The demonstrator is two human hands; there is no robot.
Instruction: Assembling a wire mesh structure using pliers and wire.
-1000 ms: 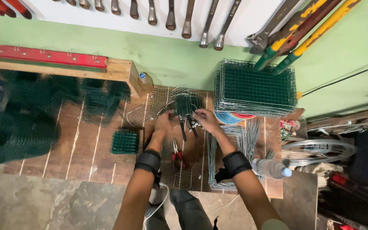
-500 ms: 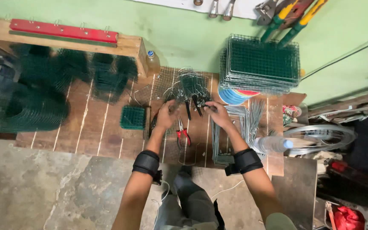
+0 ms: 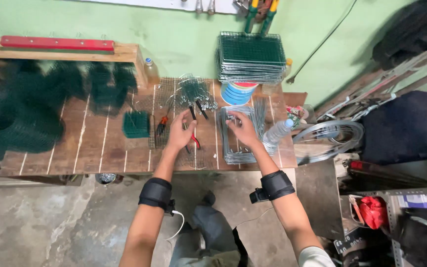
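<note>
Your right hand [image 3: 243, 129] lay palm-down, fingers spread, on the flat wire frames [image 3: 237, 143] at the right of the desk [image 3: 75, 153]; their long axis ran away from you; your left hand [image 3: 181, 132], fingers loosely curled, hovered just beside the red-handled pliers [image 3: 194, 142], the frames lying to its right.

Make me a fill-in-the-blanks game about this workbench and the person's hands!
1. The long bar on the shelf at the back left is coloured ____.
2. The right hand rests on a pile of bare ____ frames.
3. The pliers beside the left hand have ____ handles.
4. The wooden table stands against a ____ wall.

Missing words: red; wire; red; green
</note>
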